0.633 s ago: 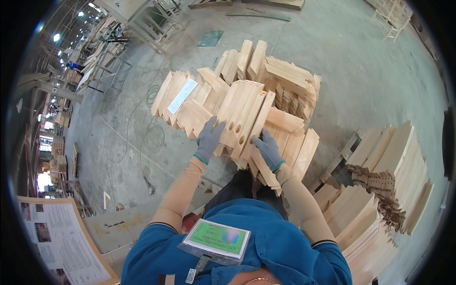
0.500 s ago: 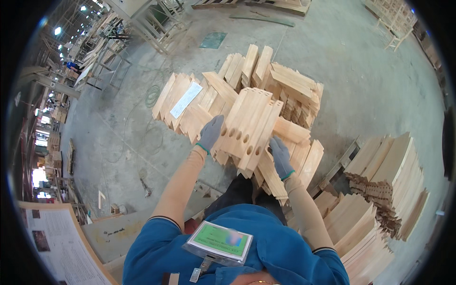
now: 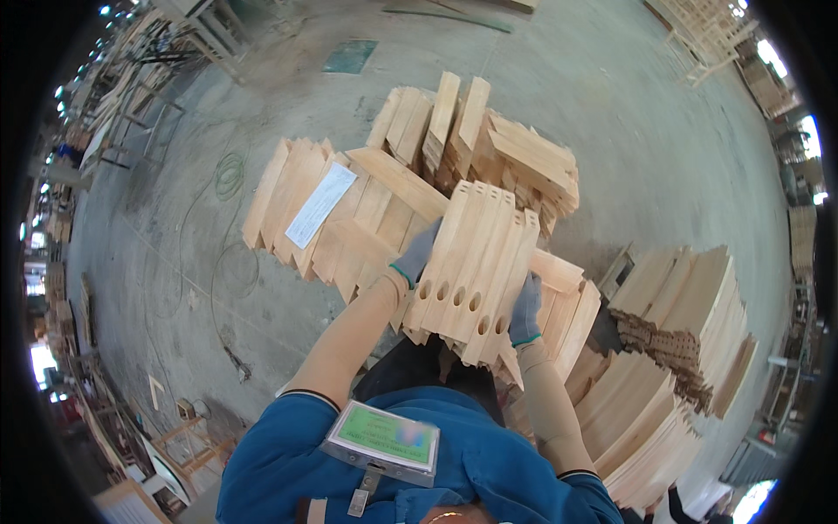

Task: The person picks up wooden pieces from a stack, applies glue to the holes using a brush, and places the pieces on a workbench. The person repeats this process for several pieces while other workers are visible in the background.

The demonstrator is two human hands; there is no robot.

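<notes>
A row of several pale wooden slats (image 3: 471,266), standing side by side with oval holes near their close ends and small holes at the far ends, is gripped between my two gloved hands. My left hand (image 3: 420,251) presses the row's left side, its fingers partly hidden behind the wood. Against the right side lies my right hand (image 3: 526,307), fingers extended along the outer slat. Beneath and around the row is a larger stack of cut wooden pieces (image 3: 371,205). A white paper sheet (image 3: 321,205) rests on the left part of that stack.
More wooden pieces (image 3: 532,162) with angled ends are piled at the far side. To the right stand bundles of wider boards (image 3: 672,297). A thin hose (image 3: 230,175) lies coiled on the concrete floor at left. Wooden frames (image 3: 711,39) stand at the far right.
My hands have closed in on the row of slats from both sides. The row has shifted right and closer to me over the stack. My view has turned slightly.
</notes>
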